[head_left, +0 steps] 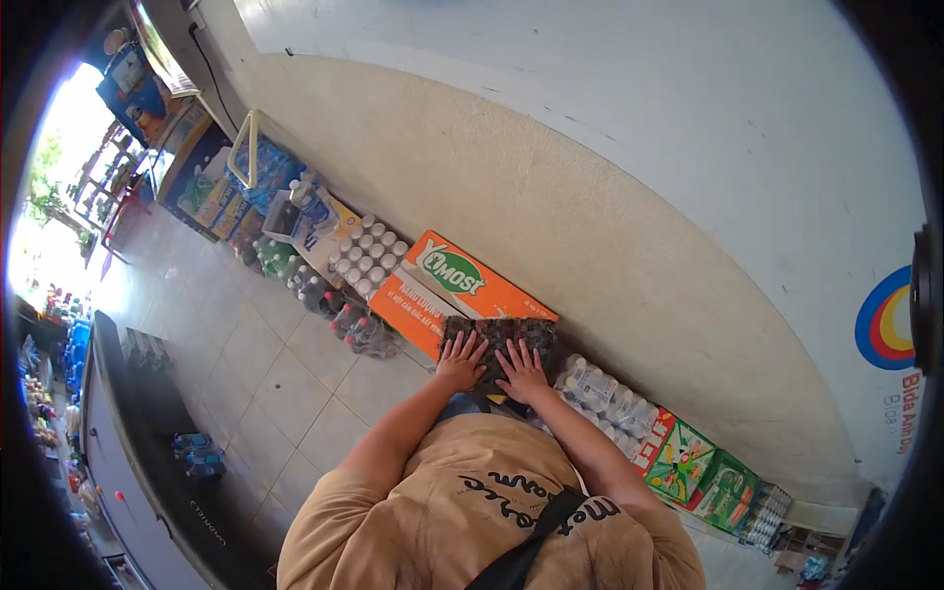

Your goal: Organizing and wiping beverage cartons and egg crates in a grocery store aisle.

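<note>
A dark, frayed woven cloth (542,338) lies over the near end of an orange Yomost carton (413,310). Flat on the left part of the cloth rests my left hand (462,361), its fingers spread. My right hand (523,370) lies palm down on the right part, also with fingers apart. Neither hand closes around anything. The cloth hides the carton's near end.
Past the carton stand a pack of cans (372,254) and several soft-drink bottles (361,332) along the wall (501,169). Shrink-wrapped white bottles (597,387) and green cartons (726,490) sit to the right. A pool table (140,472) stands at left on the tiled floor (295,398).
</note>
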`<state>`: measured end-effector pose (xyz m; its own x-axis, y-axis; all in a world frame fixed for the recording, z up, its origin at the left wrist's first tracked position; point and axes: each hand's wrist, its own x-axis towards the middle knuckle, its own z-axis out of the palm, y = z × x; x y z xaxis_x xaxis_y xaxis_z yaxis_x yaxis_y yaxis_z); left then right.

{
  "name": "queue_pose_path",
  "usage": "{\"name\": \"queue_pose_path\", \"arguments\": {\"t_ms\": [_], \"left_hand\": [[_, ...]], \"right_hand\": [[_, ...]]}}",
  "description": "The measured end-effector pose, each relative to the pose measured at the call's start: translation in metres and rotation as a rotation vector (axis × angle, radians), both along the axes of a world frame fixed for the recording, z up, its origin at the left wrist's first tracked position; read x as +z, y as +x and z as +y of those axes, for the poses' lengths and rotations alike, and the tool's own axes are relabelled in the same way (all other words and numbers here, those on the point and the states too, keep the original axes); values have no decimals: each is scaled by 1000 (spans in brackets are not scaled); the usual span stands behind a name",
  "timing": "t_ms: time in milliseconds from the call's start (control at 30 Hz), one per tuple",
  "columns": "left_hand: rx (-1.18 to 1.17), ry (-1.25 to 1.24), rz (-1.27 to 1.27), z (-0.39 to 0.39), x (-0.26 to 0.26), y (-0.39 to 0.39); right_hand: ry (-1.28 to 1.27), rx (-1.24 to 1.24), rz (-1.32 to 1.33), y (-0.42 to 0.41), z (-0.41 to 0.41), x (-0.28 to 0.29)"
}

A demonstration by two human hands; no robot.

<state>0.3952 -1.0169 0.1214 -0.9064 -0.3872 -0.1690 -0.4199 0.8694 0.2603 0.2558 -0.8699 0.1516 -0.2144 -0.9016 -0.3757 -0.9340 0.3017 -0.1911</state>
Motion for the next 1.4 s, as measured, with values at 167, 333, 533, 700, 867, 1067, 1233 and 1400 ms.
{"name": "queue_pose_path", "arguments": {"t_ms": [167,333,533,700,867,1067,1233,1400], "left_hand": [[-5,-35,3,15,1,17],[-59,-26,-14,8,3,18],[-161,7,-64,-19,6,8],[-268,-1,-8,-57,-1,-2],[-322,41,-18,-104,-3,1],[-250,22,16,-179,3,31],[-135,-8,172,-230,6,62],[-78,-16,97,-252,9,71]], "right_hand": [[-67,-23,-20,17,14,-6],[-103,-70,-35,24,16,-8],[-165,-166,-7,32,2,-19],[-70,-301,55,39,-37,-23],[-41,-355,34,48,-80,-28],[76,-326,-11,74,-162,-21],[27,-258,-36,91,-229,-24],[49,-226,-21,93,-266,-16]]}}
